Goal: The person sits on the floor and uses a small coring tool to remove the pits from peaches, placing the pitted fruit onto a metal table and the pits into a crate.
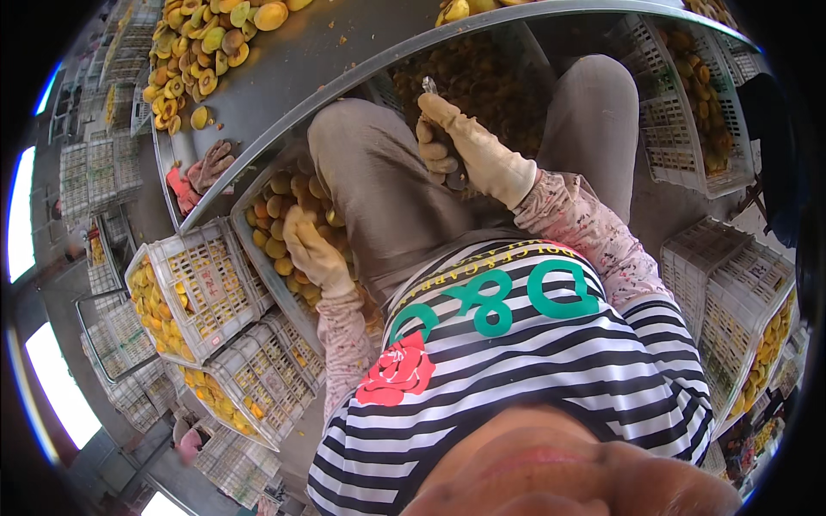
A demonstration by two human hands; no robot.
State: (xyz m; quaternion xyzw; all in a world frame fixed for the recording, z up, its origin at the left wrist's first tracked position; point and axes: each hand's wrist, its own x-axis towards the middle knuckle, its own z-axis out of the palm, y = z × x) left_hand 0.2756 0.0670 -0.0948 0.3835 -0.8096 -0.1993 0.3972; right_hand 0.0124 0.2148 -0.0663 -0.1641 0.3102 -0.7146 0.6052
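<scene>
My left hand [314, 248], in a pale glove, reaches down to whole yellow stone fruit [279, 248] in a plastic crate [277, 309] beside my left thigh. Its fingers are curled; whether they hold a fruit is hidden. In front of my lap, my gloved right hand [468, 145] is closed around a small tool whose metal tip [429, 84] sticks out past the thumb; the rest of the tool is mostly covered. Below that hand, between my knees, a container of dark-looking fruit pieces [477, 77] sits in shadow. Cut fruit halves [206, 80] are heaped on the metal table.
The metal table's raised rim [284, 119] curves across above my knees. Pink and red gloves [205, 171] lie at its left corner. Fruit-filled white crates [203, 290] stand at the left, with more crates [742, 303] at the right. Another person's dark-clad leg [771, 155] shows far right.
</scene>
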